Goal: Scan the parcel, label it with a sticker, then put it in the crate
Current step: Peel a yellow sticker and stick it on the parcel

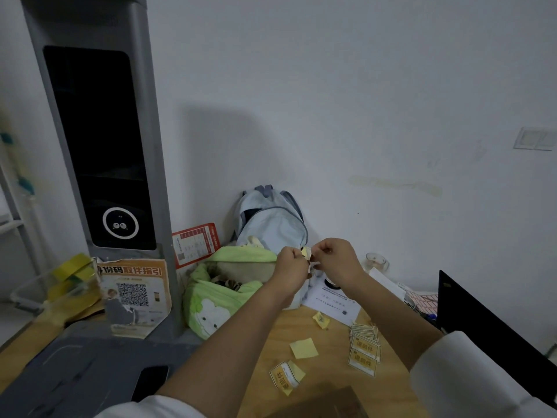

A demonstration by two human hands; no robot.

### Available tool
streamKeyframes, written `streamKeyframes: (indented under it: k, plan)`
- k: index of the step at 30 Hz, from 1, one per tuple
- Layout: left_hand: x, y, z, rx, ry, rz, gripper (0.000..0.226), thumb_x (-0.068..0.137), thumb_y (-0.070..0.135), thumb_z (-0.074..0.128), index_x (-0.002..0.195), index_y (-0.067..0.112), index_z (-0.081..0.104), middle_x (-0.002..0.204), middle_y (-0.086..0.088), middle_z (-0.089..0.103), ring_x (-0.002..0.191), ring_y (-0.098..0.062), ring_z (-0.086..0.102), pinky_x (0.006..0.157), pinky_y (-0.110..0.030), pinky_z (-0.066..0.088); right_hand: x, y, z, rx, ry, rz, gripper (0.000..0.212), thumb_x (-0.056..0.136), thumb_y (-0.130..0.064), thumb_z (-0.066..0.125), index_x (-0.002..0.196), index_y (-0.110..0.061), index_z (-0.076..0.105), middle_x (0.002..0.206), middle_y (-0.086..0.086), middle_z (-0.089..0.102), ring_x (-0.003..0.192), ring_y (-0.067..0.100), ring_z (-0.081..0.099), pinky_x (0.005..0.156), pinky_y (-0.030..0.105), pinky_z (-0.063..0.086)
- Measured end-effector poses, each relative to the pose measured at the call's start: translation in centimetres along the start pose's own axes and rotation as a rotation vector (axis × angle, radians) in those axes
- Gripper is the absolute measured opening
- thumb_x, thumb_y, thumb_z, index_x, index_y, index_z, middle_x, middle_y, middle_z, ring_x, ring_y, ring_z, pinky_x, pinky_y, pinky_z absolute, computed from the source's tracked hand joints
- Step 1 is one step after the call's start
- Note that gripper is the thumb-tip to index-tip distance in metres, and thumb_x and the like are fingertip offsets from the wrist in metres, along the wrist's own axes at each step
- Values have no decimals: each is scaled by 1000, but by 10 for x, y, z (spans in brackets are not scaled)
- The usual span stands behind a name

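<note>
Yellow sticker (306,252) pinched, apparently, between raised left hand (291,266), right hand (337,258)

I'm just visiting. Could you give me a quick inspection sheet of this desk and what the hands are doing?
Surface: wooden desk, crowded.
Job's things: small sticker pinched between both hands; sticker stack; cardboard parcel at bottom edge; tall scanner kiosk. Crate not identifiable.
Clutter: yellow backing papers, green plush bag, blue backpack, phone.
Hands: left hand and right hand raised, fingers pinching the sticker.
Cables: nothing seen.
Surroundings: white wall, wall switch.
</note>
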State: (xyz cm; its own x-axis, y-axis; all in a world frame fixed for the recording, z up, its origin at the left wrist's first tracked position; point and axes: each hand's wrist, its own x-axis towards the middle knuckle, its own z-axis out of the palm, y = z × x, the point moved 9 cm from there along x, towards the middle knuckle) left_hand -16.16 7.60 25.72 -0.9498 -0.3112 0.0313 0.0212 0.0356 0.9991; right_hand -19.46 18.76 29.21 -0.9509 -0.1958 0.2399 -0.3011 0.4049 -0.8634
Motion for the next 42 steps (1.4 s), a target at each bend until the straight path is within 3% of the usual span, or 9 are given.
streamKeyframes:
  k: [8,13,20,27,30,34,36,40,42]
  plan:
    - [7,-22,-18,-18,60,-87,21,93,3,29,80,17,38,97,-9,43,88,-21,45,69,-28,49,1,18,-12,65,5,95,22,96,-9,47,79,-11,61,79,5,67,83,23,68,89,45,55]
    - [10,-30,-32,14,94,-111,17,95,3,28,87,15,37,94,-10,44,77,-22,47,59,-26,40,1,24,-22,68,48,123,23,96,-7,45,77,-10,58,85,14,65,71,18,62,71,37,52]
    - [17,-55,-53,-107,155,-240,18,97,9,28,105,8,43,106,-11,48,89,-30,52,84,-42,52,4,38,-36,96,82,202,21,97,-7,42,92,-2,61,82,9,65,61,12,58,56,25,49]
    - [21,-76,-57,-13,156,-235,13,94,4,35,94,10,46,108,-13,53,93,-27,52,78,-39,49,9,65,-41,137,103,285,27,97,-8,41,78,-9,60,89,17,67,75,23,62,72,37,51]
    - [21,-91,-62,-172,206,-320,23,99,8,26,115,10,44,101,-9,55,101,-29,57,87,-42,49,9,78,-45,174,113,324,27,96,-7,42,76,-10,59,85,15,66,73,25,62,84,47,55]
    - [26,-116,-67,-292,250,-394,38,99,7,26,135,3,38,87,-5,54,84,-24,55,73,-34,44,12,86,-47,188,133,320,27,96,-7,45,72,-8,58,74,12,61,68,26,60,85,60,53]
    - [28,-126,-71,-248,277,-413,34,98,6,31,128,3,45,86,-5,55,73,-20,53,67,-33,43,15,88,-47,189,141,313,26,96,-6,45,73,-8,58,73,11,60,70,26,61,85,60,53]
    - [34,-148,-70,-179,269,-460,30,96,2,35,70,7,48,70,-6,51,59,-17,49,56,-29,38,22,96,-41,156,134,312,27,96,-6,44,73,-12,57,74,8,60,67,21,61,83,50,54]
    - [35,-164,-66,-163,235,-500,32,96,3,34,70,12,49,72,-7,53,62,-19,51,57,-29,36,25,99,-36,133,122,303,28,96,-6,43,73,-12,57,76,7,59,63,17,60,69,39,53]
